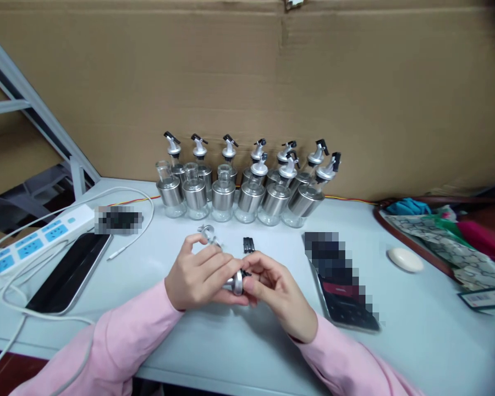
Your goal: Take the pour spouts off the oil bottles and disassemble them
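A silver pourer spout [238, 282] with a black base is held between both hands above the table's front part. My left hand [204, 275] is closed around its silver end. The fingertips of my right hand [278, 291] pinch the black end, partly hiding it. Beyond my hands lie a few small black levers [248, 245] side by side. Loose silver spout parts [210, 234] rest just past my left fingers. Farther back, glass bottles with steel sleeves [224, 195] stand in two rows. Several carry silver-and-black pourers; three in the front row have bare glass necks.
On the left are a white power strip [45, 236], a dark phone [70, 272] and a looping white cable [119, 256]. To the right lie a partly blurred phone-like device [338, 305], a white oval object [405, 259] and a brown-rimmed basket [412, 242]. Cardboard [231, 71] stands behind.
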`<state>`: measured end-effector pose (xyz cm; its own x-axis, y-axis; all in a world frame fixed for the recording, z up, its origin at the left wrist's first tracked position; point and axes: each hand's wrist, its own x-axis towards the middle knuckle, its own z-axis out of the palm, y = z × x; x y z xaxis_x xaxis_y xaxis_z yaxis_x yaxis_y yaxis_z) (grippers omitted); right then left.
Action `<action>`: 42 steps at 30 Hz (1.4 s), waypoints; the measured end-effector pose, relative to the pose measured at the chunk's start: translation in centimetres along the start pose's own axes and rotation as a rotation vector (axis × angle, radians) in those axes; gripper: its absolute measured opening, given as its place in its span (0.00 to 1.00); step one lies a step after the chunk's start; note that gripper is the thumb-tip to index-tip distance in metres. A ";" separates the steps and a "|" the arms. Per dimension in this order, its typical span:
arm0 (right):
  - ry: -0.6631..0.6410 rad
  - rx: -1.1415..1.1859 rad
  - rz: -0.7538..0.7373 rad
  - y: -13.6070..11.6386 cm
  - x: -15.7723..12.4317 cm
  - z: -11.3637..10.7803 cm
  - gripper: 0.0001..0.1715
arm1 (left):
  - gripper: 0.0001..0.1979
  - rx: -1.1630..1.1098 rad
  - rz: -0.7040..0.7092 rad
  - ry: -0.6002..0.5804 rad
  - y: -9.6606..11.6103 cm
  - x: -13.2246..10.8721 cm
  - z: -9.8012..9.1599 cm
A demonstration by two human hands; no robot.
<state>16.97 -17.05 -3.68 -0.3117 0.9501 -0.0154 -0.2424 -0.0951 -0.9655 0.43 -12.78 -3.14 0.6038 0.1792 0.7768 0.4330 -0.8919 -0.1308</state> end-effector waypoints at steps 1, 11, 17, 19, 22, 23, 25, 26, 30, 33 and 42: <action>0.013 -0.017 -0.010 0.0 -0.1 0.1 0.17 | 0.21 0.037 0.006 0.013 0.0 0.1 -0.1; 0.114 -0.227 -0.115 0.0 0.0 0.0 0.14 | 0.23 0.047 -0.042 -0.149 0.0 0.5 -0.4; 0.121 -0.230 -0.131 0.3 0.1 0.1 0.12 | 0.24 -0.048 -0.090 -0.228 -0.3 0.6 -0.3; 0.120 -0.245 -0.135 0.3 0.1 0.1 0.12 | 0.25 -0.082 -0.102 -0.237 -0.4 0.5 -0.3; 0.121 -0.270 -0.146 0.3 0.0 0.1 0.10 | 0.25 -0.127 -0.127 -0.263 -0.5 0.5 -0.3; 0.123 -0.283 -0.152 0.3 0.1 0.1 0.10 | 0.25 -0.131 -0.129 -0.272 -0.5 0.5 -0.3; 0.127 -0.313 -0.164 0.4 0.1 0.0 0.09 | 0.25 -0.131 -0.118 -0.280 -0.6 0.4 -0.4; 0.128 -0.326 -0.167 0.5 0.1 0.0 0.09 | 0.25 -0.131 -0.111 -0.279 -0.7 0.4 -0.4; 0.129 -0.365 -0.180 0.7 0.1 0.1 0.08 | 0.26 -0.182 -0.120 -0.299 -0.9 0.4 -0.5; 0.139 -0.403 -0.208 0.8 0.0 0.2 0.07 | 0.26 -0.269 -0.162 -0.344 -1.0 0.4 -0.5; 0.126 -0.781 -0.514 1.1 -0.3 0.1 0.07 | 0.31 -0.484 -0.298 -0.474 -1.3 -0.1 -0.3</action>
<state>16.75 -17.49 -4.72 -0.2252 0.8496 0.4770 0.3756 0.5274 -0.7621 -0.36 -11.71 -2.83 0.7786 0.5046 0.3731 0.3460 -0.8412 0.4155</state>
